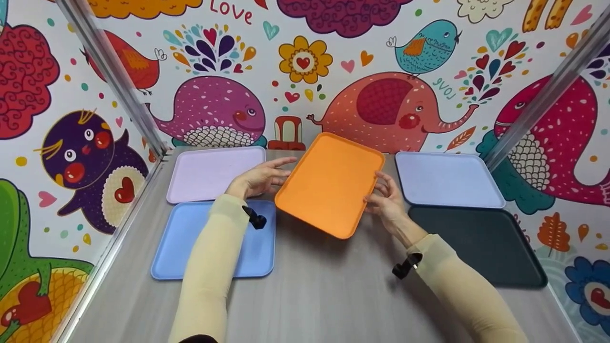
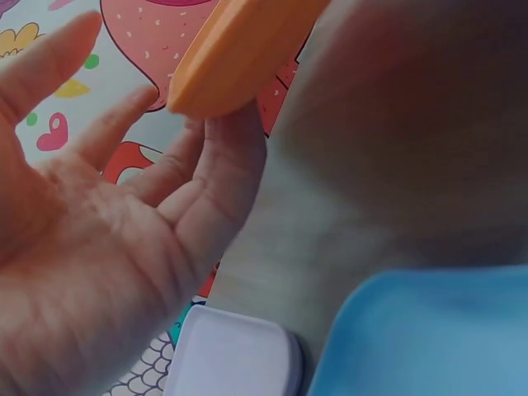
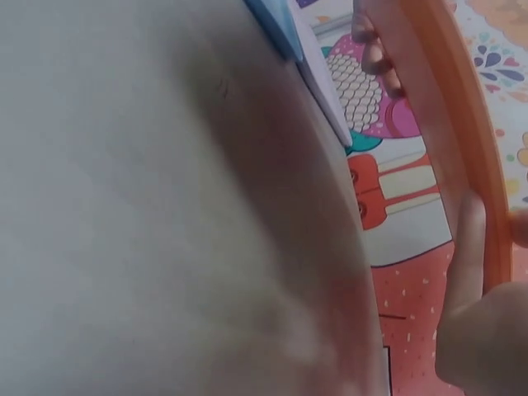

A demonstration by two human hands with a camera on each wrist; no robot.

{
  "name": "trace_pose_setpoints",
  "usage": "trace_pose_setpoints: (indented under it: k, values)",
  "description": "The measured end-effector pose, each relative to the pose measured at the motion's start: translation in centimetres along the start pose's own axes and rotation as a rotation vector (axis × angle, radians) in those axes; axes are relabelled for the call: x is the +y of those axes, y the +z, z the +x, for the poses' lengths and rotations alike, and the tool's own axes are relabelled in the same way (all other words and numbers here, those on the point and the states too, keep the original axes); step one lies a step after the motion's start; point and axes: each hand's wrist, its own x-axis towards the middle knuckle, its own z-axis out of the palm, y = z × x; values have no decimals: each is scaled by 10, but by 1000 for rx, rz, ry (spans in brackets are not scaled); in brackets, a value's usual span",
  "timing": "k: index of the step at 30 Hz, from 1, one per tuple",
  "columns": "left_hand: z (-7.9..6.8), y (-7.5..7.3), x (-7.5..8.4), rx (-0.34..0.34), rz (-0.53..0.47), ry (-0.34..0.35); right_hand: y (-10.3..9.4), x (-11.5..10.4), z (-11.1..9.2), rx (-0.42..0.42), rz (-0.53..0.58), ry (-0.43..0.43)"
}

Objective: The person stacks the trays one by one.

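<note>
An orange rectangular tray is tilted above the table, in the middle of the head view. My left hand is at its left edge. Seen from the left wrist, two fingers touch the tray's edge from below, while the other digits stretch out free of it. At the opposite edge, my right hand grips the rim, its fingertips curled there. The right wrist view shows one digit lying along the tray's side.
On the left of the table lie a pale lilac tray and, nearer, a blue tray. A pale lavender tray and a dark green tray lie on the right. Metal posts and a cartoon-printed wall border the table.
</note>
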Motion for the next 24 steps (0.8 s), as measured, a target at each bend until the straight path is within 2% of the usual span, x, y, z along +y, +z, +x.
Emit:
trace_pose_setpoints:
  k: [14, 19, 24]
  values:
    - [3, 6, -3, -34, 0, 53, -15, -12, 21, -163, -85, 31]
    - [5, 9, -9, -34, -8, 50, -17, -12, 28, -185, -87, 37]
    - [9, 11, -17, 13, 32, 63, -19, -14, 34, -160, -104, 52]
